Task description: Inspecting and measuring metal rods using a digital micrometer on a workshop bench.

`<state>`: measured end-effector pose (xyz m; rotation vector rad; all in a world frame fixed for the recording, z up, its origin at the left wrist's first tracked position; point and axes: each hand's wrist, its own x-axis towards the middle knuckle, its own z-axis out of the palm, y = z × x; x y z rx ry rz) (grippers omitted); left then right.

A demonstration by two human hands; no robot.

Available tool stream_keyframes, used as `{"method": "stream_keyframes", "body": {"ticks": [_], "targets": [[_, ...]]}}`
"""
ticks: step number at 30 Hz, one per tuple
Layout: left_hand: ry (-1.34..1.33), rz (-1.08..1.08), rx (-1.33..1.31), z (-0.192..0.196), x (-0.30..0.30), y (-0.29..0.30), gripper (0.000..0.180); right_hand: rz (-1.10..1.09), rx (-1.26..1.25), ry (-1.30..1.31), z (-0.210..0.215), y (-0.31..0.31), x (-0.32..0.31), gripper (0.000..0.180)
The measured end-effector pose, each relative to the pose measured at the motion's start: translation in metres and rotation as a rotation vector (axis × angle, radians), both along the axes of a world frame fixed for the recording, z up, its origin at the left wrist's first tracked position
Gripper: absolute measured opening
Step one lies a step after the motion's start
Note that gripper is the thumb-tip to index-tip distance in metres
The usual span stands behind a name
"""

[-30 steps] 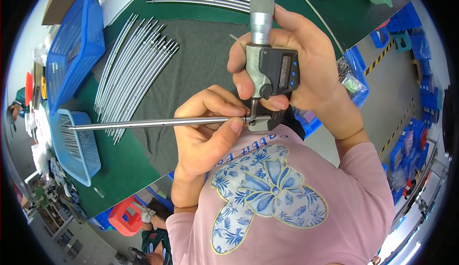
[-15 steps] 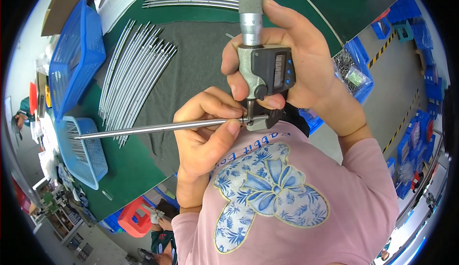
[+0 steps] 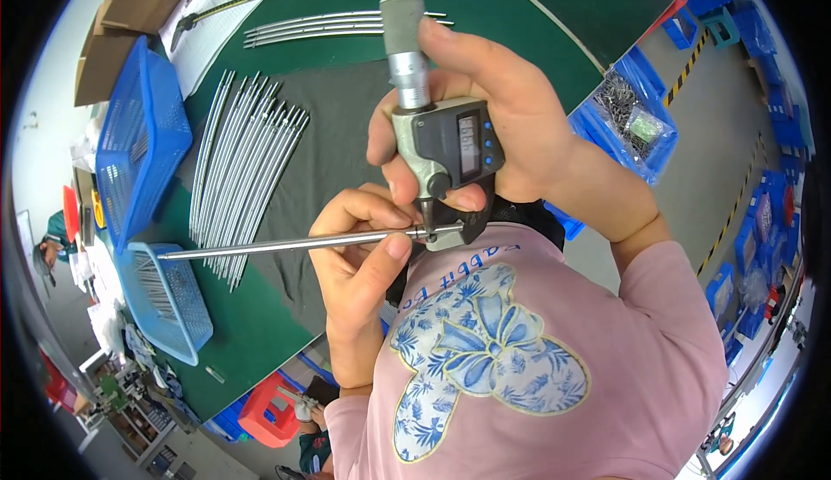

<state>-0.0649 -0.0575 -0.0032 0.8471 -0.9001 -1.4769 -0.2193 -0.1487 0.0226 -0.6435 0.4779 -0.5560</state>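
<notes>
Head view: the left hand (image 3: 348, 265) pinches a rod (image 3: 277, 245); the right hand (image 3: 521, 112) grips a micrometer (image 3: 422, 155) at its end. Tilting the rod could skew the reading.

You wear this view on your head: the left fisheye of the pair looks steeply down along your chest, so your pink shirt (image 3: 554, 428) fills the near side. It sits close — your left hand (image 3: 349, 277) and right hand (image 3: 519, 121) show large about the middle. Facing out over the green table (image 3: 238, 328), it reaches the loose rods (image 3: 316, 27) on the far side, the blue basket (image 3: 164, 138) on the left and, beyond the table, the grey floor (image 3: 697, 155) on the right. The lens is very wide — far straight lines bow, and the outline rounds off dark at the corners.
</notes>
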Motion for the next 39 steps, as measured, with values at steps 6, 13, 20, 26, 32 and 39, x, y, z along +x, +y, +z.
{"method": "stream_keyframes", "body": {"ticks": [6,13,20,26,32,39], "targets": [[-0.009,-0.002,-0.061,0.0009,-0.0001,-0.0004,0.014,-0.049,0.021,-0.023,0.0003,0.0031,0.0024,0.070],[-0.017,-0.016,-0.068,0.0007,0.0006,-0.0029,0.014,-0.052,0.110,-0.060,-0.0013,0.0016,0.0005,0.068],[-0.012,-0.017,-0.065,0.0014,-0.0017,-0.0044,0.014,-0.043,0.024,-0.006,-0.0002,-0.0004,0.0003,0.068],[-0.032,-0.014,-0.040,0.0007,0.0003,-0.0032,0.015,-0.042,0.022,0.009,-0.0012,-0.0011,0.0020,0.069],[-0.033,-0.003,-0.015,0.0008,0.0005,-0.0023,0.017,-0.048,0.050,-0.016,-0.0008,-0.0002,0.0016,0.067],[0.002,0.007,-0.027,0.0042,-0.0014,-0.0007,0.015,-0.076,0.176,-0.043,0.0036,0.0041,0.0005,0.065]]}}
